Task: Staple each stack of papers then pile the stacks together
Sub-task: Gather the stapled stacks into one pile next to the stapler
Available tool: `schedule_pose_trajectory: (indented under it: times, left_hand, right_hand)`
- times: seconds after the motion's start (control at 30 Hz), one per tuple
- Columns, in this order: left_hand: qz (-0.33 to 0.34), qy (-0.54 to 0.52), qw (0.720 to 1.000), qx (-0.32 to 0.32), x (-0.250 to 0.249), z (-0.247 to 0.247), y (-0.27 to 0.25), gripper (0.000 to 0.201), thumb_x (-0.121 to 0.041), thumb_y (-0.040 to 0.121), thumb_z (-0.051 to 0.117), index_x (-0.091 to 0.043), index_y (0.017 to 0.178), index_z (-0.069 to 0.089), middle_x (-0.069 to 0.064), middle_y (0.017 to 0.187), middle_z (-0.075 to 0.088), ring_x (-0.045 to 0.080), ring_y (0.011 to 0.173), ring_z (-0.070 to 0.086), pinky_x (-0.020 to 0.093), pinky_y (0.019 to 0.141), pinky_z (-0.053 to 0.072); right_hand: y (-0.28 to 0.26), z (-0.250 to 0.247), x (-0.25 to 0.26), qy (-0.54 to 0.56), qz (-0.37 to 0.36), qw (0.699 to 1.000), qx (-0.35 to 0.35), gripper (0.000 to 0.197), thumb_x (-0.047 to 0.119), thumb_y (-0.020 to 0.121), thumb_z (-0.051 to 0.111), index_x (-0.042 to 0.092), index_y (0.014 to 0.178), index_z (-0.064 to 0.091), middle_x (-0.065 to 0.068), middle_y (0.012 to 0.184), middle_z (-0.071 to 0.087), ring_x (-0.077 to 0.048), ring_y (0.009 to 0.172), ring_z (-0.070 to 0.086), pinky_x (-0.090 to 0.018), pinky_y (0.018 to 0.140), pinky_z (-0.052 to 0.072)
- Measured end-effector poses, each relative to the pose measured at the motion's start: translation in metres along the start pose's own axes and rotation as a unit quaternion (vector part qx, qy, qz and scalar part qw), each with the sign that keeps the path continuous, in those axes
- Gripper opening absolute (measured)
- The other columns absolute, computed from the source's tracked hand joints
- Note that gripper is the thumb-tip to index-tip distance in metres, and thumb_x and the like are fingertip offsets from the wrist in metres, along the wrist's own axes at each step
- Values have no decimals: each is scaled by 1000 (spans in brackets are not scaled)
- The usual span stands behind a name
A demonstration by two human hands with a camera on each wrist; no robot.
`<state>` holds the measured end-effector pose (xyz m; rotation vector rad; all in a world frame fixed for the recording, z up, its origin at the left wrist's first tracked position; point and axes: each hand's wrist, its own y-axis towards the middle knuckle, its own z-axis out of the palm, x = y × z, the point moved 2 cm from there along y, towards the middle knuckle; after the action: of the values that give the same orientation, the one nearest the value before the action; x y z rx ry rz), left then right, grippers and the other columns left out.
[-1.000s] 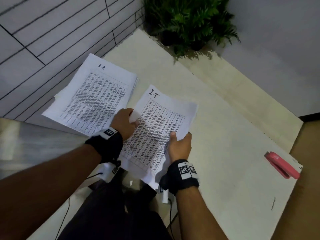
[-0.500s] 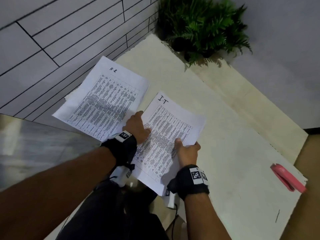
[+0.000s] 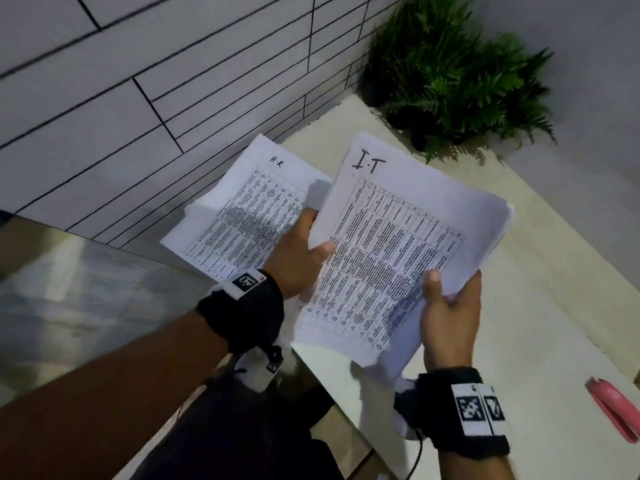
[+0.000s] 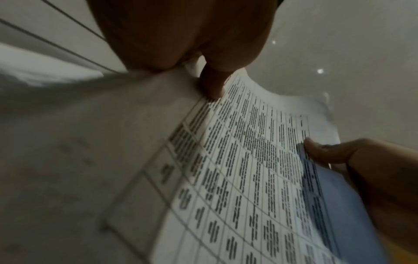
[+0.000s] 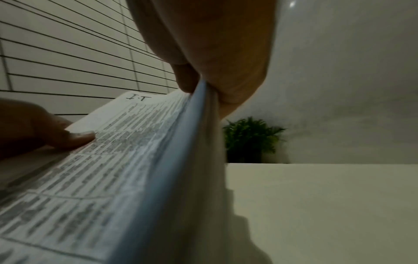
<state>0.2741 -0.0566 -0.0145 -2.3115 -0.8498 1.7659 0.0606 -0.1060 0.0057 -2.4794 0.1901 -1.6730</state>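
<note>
A stack of printed sheets marked "I.T" is lifted above the white table. My left hand pinches its left edge, thumb on the printed top sheet. My right hand grips its right edge, thumb on top and fingers beneath; the right wrist view shows the "I.T" stack edge-on between thumb and fingers. A second stack marked "H.R" lies flat at the table's left corner. A pink stapler lies at the table's right edge, away from both hands.
A green potted plant stands at the table's far corner against the grey wall. A tiled wall runs along the left. The table's near edge lies just below the held stack.
Both hands have raised the "I.T" stack off the table and closer to the camera. The "H.R" stack and stapler have stayed in place.
</note>
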Motion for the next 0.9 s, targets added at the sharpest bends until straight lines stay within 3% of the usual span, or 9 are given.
schedule_pose_trajectory:
  times: [0.1,0.17,0.37,0.43,0.57,0.67,0.77,0.83,0.9]
  left_hand:
    - [3,53,996,-74,-2,-48,13,37,-16,90,57,-18,124,43,-8,111,53,15,102,54,23,83,43]
    - [8,76,993,-95,7,-78,27,37,-21,85,64,-18,118,49,-2,111,60,21,99,58,27,79,48]
    - [-48,66,992,-97,41,-132,57,40,-25,85,66,-15,121,50,1,105,60,20,90,58,25,70,44]
    - [-50,36,995,-76,51,-135,57,41,-30,85,65,-14,120,51,2,105,62,20,92,60,24,70,48]
    - [-35,-34,999,-9,60,-124,51,45,-51,81,61,-16,108,56,11,102,65,28,97,63,46,86,53]
    - [-26,-159,986,-29,59,-113,48,32,-48,77,59,-25,100,57,-4,87,70,16,85,65,37,80,55]
    - [-39,-296,953,-45,53,-110,44,28,-41,90,51,-17,95,65,-12,71,74,3,69,68,21,64,56]
    - [-45,-336,940,-49,54,-114,43,39,-54,83,48,-26,81,75,-8,76,75,6,73,70,27,69,57]
    - [-47,-354,933,-40,55,-121,41,57,-73,62,56,-27,89,75,3,93,75,20,89,71,40,80,57]
  right_hand:
    - [10,46,7,25,18,999,32,30,20,94,56,24,122,46,21,101,57,5,89,55,-22,77,44]
    - [14,81,7,44,37,997,50,32,18,94,55,22,125,46,15,100,58,-6,91,57,-25,80,44]
    - [15,148,11,76,40,990,112,39,11,95,54,16,132,44,11,105,55,2,91,53,2,67,41]
    - [14,150,20,57,14,991,118,31,13,94,54,21,124,47,16,100,57,2,90,56,-4,69,44]
    - [3,131,52,21,-91,987,128,21,12,94,57,12,113,50,21,90,60,15,75,58,-4,65,44]
    - [-11,116,81,8,-169,974,148,16,10,93,58,11,107,50,21,78,61,8,63,54,-8,55,41]
    - [-21,107,103,-2,-230,959,164,20,6,92,59,17,104,48,31,80,60,-4,61,55,-17,50,40]
    - [-24,104,108,4,-252,953,168,23,2,91,59,18,102,47,35,82,59,7,64,55,-6,52,38]
    - [-24,104,110,24,-256,953,162,25,-1,89,59,18,100,47,33,82,57,12,64,51,-5,54,36]
